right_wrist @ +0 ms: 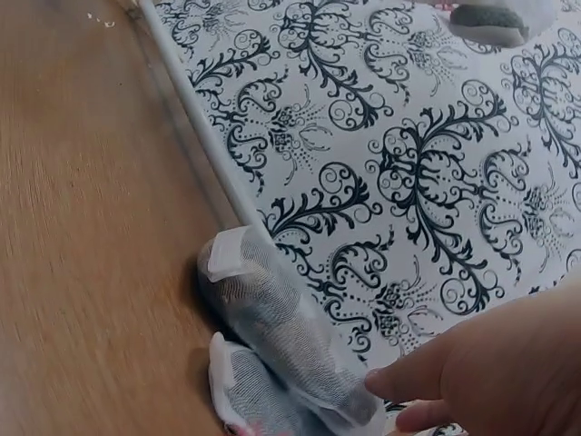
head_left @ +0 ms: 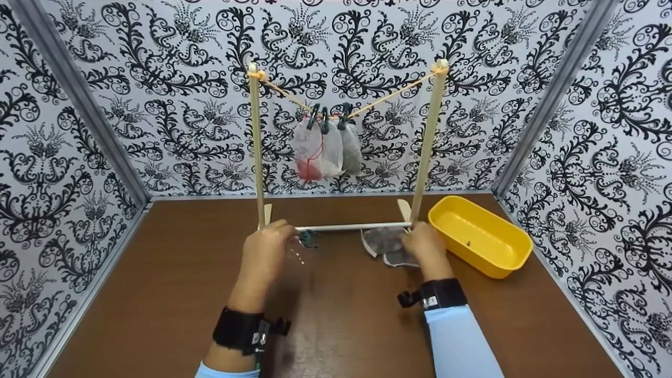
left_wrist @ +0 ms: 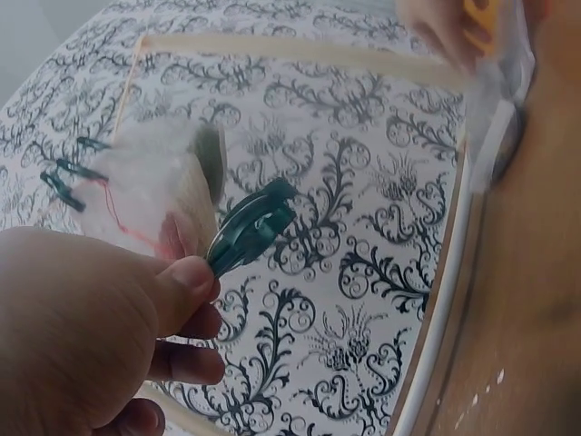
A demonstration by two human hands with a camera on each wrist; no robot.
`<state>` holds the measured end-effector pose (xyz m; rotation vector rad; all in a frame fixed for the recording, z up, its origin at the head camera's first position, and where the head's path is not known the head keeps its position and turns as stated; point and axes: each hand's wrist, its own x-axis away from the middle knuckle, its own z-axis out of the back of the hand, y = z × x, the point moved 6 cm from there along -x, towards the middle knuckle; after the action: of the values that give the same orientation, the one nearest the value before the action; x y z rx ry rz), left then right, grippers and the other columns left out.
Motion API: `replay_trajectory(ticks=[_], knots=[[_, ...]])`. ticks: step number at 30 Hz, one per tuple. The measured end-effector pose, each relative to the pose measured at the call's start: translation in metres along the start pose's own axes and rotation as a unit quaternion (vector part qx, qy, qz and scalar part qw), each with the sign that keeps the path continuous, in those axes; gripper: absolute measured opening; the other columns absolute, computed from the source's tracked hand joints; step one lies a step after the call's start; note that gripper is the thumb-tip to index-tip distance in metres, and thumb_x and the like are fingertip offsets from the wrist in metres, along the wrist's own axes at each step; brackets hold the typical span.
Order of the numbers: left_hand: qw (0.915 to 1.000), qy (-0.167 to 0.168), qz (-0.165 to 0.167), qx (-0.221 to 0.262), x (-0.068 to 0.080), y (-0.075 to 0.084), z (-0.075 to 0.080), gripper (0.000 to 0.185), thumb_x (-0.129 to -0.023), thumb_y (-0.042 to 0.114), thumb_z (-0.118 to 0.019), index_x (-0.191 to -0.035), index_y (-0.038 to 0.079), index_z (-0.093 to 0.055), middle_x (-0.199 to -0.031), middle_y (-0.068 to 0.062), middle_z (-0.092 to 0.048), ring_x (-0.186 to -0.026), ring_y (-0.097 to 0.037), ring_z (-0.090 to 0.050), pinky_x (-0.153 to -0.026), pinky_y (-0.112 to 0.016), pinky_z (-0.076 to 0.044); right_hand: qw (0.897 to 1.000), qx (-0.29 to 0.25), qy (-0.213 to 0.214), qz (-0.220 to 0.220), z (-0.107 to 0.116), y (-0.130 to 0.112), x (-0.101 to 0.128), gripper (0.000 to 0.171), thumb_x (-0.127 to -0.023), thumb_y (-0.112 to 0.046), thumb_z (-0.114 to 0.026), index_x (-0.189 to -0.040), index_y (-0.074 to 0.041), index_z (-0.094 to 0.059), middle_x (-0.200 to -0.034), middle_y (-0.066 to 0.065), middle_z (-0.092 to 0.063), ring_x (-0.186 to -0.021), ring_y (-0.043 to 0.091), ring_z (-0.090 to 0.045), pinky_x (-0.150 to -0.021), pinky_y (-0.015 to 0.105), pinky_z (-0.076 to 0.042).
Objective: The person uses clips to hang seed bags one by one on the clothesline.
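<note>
My left hand (head_left: 266, 251) pinches a dark green clothespin (left_wrist: 250, 227) between thumb and forefinger, near the left post of a wooden frame. At the frame's right foot, my right hand (head_left: 424, 245) pinches the end of a white mesh pouch (right_wrist: 272, 295) with dark contents. A second mesh pouch (right_wrist: 259, 395) lies against it on the table. From the sagging orange string (head_left: 391, 96) between the posts hang clear pouches (head_left: 320, 149) with red, pale and green contents, held by dark clothespins (head_left: 324, 121).
The frame's left post (head_left: 256, 147), right post (head_left: 429, 147) and white bottom bar (head_left: 352, 227) stand on the brown table (head_left: 341, 315). A yellow tub (head_left: 480, 236) sits at the right with a small dark item inside. Patterned walls (head_left: 189, 131) enclose the table.
</note>
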<state>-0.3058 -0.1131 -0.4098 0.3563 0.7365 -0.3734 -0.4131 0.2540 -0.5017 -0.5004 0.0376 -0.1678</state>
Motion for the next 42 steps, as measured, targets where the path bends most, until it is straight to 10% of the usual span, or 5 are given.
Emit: replay_trajectory(ticks=[11, 18, 27, 42], knots=[[0.9978, -0.012, 0.064, -0.013, 0.005, -0.021, -0.003, 0.008, -0.084, 0.008, -0.083, -0.086, 0.012, -0.077, -0.084, 0.000, -0.073, -0.074, -0.034, -0.076, -0.058, -0.053, -0.059, 0.999, -0.036, -0.038, 0.014, -0.010, 0.007, -0.004, 0.024, -0.092, -0.022, -0.076, -0.099, 0.001, -0.076, -0.094, 0.016, -0.074, -0.078, 0.026, -0.066, -0.067, 0.038, -0.055], [0.9963, -0.031, 0.079, -0.013, 0.004, -0.021, -0.003, 0.006, -0.086, 0.010, -0.082, -0.088, 0.013, -0.078, -0.087, -0.001, -0.075, -0.077, -0.034, -0.077, -0.061, -0.053, -0.060, 0.992, -0.119, -0.032, 0.035, -0.008, 0.000, -0.005, 0.024, -0.092, -0.016, -0.071, -0.108, 0.002, -0.075, -0.108, 0.021, -0.076, -0.096, 0.032, -0.070, -0.087, 0.045, -0.060], [0.9964, -0.024, 0.080, -0.010, 0.005, -0.023, -0.002, 0.007, -0.085, 0.010, -0.083, -0.089, 0.013, -0.078, -0.087, -0.001, -0.074, -0.077, -0.036, -0.076, -0.059, -0.054, -0.059, 0.955, -0.286, -0.015, 0.078, -0.006, -0.015, -0.008, 0.038, -0.089, -0.003, -0.073, -0.127, 0.000, -0.065, -0.106, 0.018, -0.076, -0.089, 0.017, -0.067, -0.072, 0.022, -0.055], [0.9960, -0.022, 0.087, 0.000, 0.005, -0.024, -0.003, 0.005, -0.087, 0.012, -0.082, -0.091, 0.014, -0.080, -0.088, 0.001, -0.075, -0.076, -0.034, -0.076, -0.060, -0.052, -0.059, 0.914, -0.363, 0.093, 0.159, 0.022, -0.043, 0.007, 0.024, -0.092, 0.002, -0.077, -0.115, -0.003, -0.079, -0.112, 0.021, -0.077, -0.086, 0.010, -0.067, -0.078, 0.015, -0.054]])
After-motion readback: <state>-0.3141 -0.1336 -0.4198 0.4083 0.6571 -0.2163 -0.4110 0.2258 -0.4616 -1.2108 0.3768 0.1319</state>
